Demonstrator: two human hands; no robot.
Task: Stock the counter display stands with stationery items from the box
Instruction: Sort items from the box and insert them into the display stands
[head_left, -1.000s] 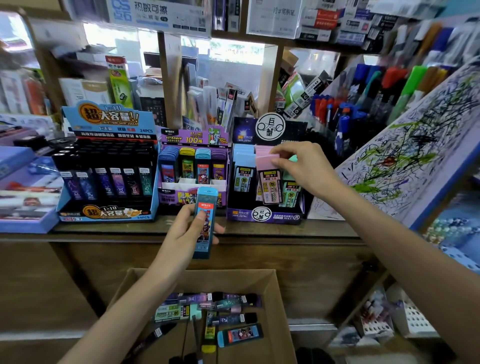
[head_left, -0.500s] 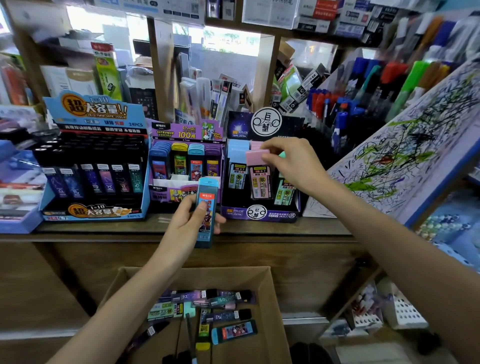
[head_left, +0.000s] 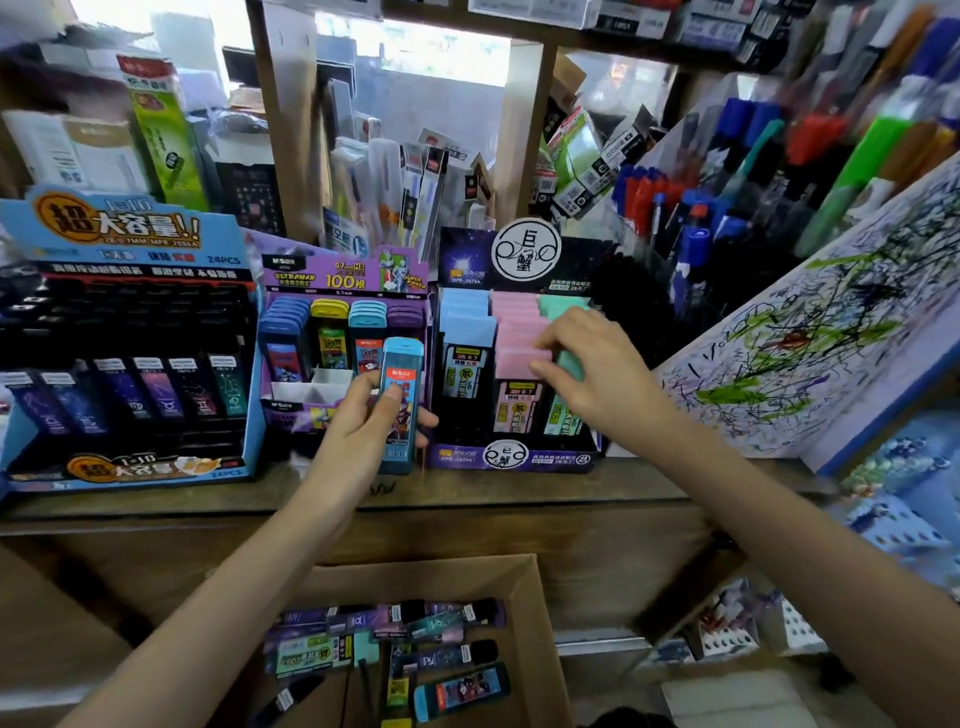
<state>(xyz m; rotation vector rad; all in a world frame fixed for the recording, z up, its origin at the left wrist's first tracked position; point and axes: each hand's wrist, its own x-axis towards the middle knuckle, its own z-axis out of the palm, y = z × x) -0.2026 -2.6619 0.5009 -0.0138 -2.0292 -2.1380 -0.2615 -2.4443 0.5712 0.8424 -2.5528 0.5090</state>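
Note:
My left hand grips a light-blue lead-refill case, held upright in front of the purple middle display stand. My right hand reaches into the dark right display stand, with its fingers closed on a mint-green case in the right-hand column beside the pink ones. Below the counter sits an open cardboard box that holds several more cases. At the left stands a blue display stand filled with black cases.
The wooden counter edge runs under the stands. A scribbled test pad leans at the right, with marker racks behind it. Shelves of packaged stationery fill the back. White baskets sit low right.
The view has shifted left and down a little. My left hand has lifted the blue case higher towards the purple stand. My right hand has moved from the pink column to the mint-green one.

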